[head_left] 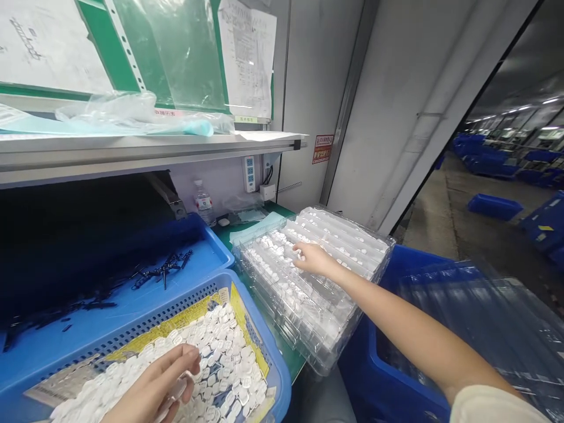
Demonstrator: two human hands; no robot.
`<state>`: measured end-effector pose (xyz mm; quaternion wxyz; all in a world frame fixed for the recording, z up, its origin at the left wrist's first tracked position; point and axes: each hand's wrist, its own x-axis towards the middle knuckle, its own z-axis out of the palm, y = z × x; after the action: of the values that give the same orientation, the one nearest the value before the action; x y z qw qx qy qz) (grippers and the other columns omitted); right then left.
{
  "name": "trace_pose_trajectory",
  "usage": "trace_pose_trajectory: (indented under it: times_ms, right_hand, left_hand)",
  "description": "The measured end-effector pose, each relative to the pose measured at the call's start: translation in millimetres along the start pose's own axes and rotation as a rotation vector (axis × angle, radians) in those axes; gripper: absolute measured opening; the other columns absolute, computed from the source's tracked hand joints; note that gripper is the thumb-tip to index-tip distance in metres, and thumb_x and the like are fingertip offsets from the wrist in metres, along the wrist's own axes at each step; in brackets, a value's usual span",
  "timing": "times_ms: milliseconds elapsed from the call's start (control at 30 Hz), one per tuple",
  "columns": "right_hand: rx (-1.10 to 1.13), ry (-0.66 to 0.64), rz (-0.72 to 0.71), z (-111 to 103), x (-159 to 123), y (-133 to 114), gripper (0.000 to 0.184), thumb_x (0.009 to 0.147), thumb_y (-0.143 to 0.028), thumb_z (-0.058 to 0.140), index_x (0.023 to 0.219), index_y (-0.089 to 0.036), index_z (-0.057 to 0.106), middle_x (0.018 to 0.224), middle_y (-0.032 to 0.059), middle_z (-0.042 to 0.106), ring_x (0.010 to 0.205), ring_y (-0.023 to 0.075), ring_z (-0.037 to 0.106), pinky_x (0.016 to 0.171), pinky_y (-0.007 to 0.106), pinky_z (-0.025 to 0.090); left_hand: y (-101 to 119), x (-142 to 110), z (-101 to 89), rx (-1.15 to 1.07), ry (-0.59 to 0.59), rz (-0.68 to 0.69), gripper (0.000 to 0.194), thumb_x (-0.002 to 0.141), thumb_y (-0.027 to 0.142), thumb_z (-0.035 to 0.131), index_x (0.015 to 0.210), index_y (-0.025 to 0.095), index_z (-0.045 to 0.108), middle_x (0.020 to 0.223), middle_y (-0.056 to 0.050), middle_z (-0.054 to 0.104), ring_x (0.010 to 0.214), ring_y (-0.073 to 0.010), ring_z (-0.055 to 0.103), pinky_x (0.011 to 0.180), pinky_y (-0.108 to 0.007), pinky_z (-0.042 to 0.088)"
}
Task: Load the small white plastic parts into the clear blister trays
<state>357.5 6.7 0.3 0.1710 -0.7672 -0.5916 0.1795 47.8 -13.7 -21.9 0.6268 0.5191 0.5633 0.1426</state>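
My right hand (312, 257) reaches out over a stack of clear plastic trays (317, 317) whose rows hold small white parts. Its fingers are curled in a pinch on the top tray's surface; what they hold is too small to see. My left hand (159, 383) rests in a blue perforated basket (264, 346) full of small white parts (224, 346) lying on yellow paper. The left fingers are closed around a few of those white parts.
A larger blue bin (132, 294) with black plastic sprues stands behind the basket. A dark blue crate (388, 376) with clear sheets sits at the right. A shelf (145, 147) overhangs the bench, with a water bottle (203, 202) and power strip behind.
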Motion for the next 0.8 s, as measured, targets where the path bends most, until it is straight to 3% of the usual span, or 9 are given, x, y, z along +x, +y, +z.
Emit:
trace_pose_trajectory:
  times_ms: [133, 200, 267, 367, 433, 500, 600, 667, 800]
  right_hand:
    - [-0.097, -0.122, -0.052, -5.0, -13.0, 0.2, 0.026, 0.077, -0.02, 0.052, 0.103, -0.015, 0.052, 0.099, 0.0066, 0.055, 0.09, 0.0184, 0.052, 0.077, 0.037, 0.042]
    - [-0.128, -0.164, -0.066, -9.6, -22.2, 2.2, 0.026, 0.074, -0.01, 0.051, 0.099, -0.014, 0.055, 0.095, 0.0087, 0.058, 0.089, 0.021, 0.053, 0.074, 0.036, 0.042]
    - [-0.147, -0.195, -0.068, -15.4, -34.0, 3.6, 0.027, 0.068, -0.002, 0.049, 0.09, -0.013, 0.06, 0.086, 0.0103, 0.06, 0.084, 0.0244, 0.055, 0.069, 0.035, 0.042]
    - [-0.138, -0.205, -0.081, -23.4, -57.9, -2.6, 0.024, 0.065, -0.001, 0.049, 0.079, -0.015, 0.063, 0.071, 0.0094, 0.061, 0.075, 0.0258, 0.057, 0.065, 0.035, 0.041]
    - [-0.103, -0.186, -0.133, -21.5, -77.2, -15.8, 0.023, 0.071, -0.007, 0.049, 0.086, -0.018, 0.063, 0.078, 0.0086, 0.062, 0.08, 0.0244, 0.057, 0.069, 0.036, 0.041]
    - [0.073, -0.219, -0.232, -7.6, -96.8, -35.6, 0.027, 0.078, -0.018, 0.046, 0.101, -0.023, 0.058, 0.097, 0.0064, 0.06, 0.089, 0.0208, 0.055, 0.076, 0.034, 0.041]
    - [0.802, -0.455, -0.254, 36.2, -119.5, -70.2, 0.036, 0.076, -0.027, 0.051, 0.111, -0.024, 0.05, 0.116, 0.0067, 0.05, 0.095, 0.018, 0.054, 0.075, 0.03, 0.044]
    - [1.188, -0.551, -0.041, 70.9, -125.3, -91.3, 0.045, 0.071, -0.028, 0.056, 0.115, -0.023, 0.045, 0.117, 0.0083, 0.048, 0.098, 0.0184, 0.053, 0.079, 0.032, 0.042]
    - [1.636, -0.432, 0.421, 115.8, -118.4, -118.0, 0.042, 0.062, -0.024, 0.063, 0.102, -0.018, 0.052, 0.118, 0.0091, 0.047, 0.108, 0.018, 0.044, 0.089, 0.031, 0.034]
  left_hand:
    - [-7.5, 6.9, -2.7, 0.334, -0.001, 0.158, 0.039, 0.073, 0.06, 0.035, 0.071, 0.022, 0.046, 0.065, 0.0, 0.049, 0.046, -0.0122, 0.041, 0.045, -0.023, 0.036]
    - [-16.3, 12.2, -7.6, 0.607, 0.035, 0.295, 0.033, 0.074, 0.051, 0.036, 0.078, 0.022, 0.052, 0.082, -0.005, 0.055, 0.065, -0.0184, 0.053, 0.06, -0.028, 0.044]
    - [-27.5, 15.4, -11.3, 0.926, 0.067, 0.374, 0.031, 0.068, 0.034, 0.048, 0.095, 0.022, 0.057, 0.106, -0.01, 0.054, 0.094, -0.0265, 0.052, 0.078, -0.037, 0.043]
    - [-42.9, 13.7, -8.8, 1.311, 0.074, 0.288, 0.073, 0.049, 0.01, 0.054, 0.12, 0.025, 0.045, 0.129, -0.011, 0.039, 0.118, -0.0361, 0.032, 0.083, -0.05, 0.038]
    - [-48.9, 10.6, -2.5, 1.422, 0.061, 0.23, 0.087, 0.043, 0.003, 0.051, 0.125, 0.027, 0.037, 0.134, -0.011, 0.031, 0.121, -0.0401, 0.025, 0.076, -0.052, 0.042]
    - [-52.0, 9.4, 4.5, 1.47, 0.057, 0.219, 0.089, 0.04, 0.0, 0.049, 0.125, 0.024, 0.038, 0.135, -0.013, 0.03, 0.119, -0.0421, 0.026, 0.067, -0.047, 0.046]
    - [-55.8, 13.2, 11.2, 1.503, 0.06, 0.25, 0.08, 0.04, -0.002, 0.047, 0.117, 0.02, 0.047, 0.127, -0.017, 0.039, 0.111, -0.0399, 0.036, 0.061, -0.04, 0.048]
    - [-58.5, 18.2, 12.0, 1.497, 0.039, 0.298, 0.069, 0.045, -0.001, 0.047, 0.111, 0.019, 0.051, 0.12, -0.017, 0.044, 0.104, -0.0365, 0.043, 0.06, -0.037, 0.047]
    - [-52.4, 23.9, 5.9, 1.421, -0.044, 0.286, 0.051, 0.059, 0.001, 0.04, 0.105, 0.019, 0.051, 0.103, -0.015, 0.051, 0.085, -0.0302, 0.054, 0.054, -0.033, 0.043]
